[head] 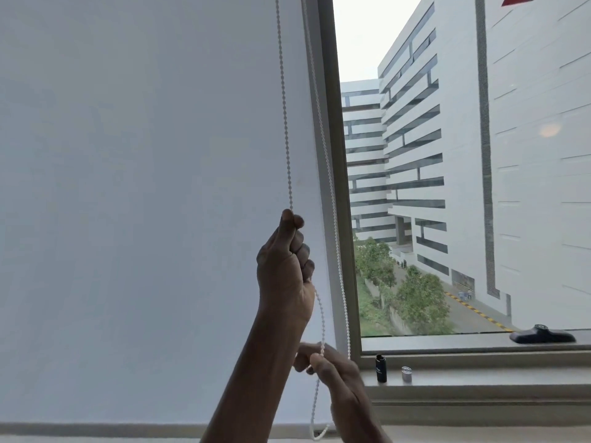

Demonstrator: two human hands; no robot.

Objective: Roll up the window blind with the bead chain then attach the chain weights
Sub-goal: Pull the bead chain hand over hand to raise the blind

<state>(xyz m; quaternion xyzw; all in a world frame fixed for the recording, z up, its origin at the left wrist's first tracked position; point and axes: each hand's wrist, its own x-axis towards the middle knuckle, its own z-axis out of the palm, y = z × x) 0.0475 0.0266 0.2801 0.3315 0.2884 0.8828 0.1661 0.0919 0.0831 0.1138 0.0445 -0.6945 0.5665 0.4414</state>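
At 6 o'clock of frame | left hand point(286, 266) gripping front strand of bead chain point(285, 132), right hand point(332, 367) pinching it below | chain light, limp, slippery: taking hold across beads | blind point(144, 187) hanging fully down | weights point(381, 368) standing on sill, 4 o'clock.

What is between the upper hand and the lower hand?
In the head view, a slack stretch of the bead chain runs from the left hand down to the right hand; nothing else.

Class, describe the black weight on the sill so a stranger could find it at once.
Start at the uncovered window pane right of the white blind. Drop to the sill below it. The black weight stands upright near the sill's left end, taller and darker than the short silver weight just to its right.
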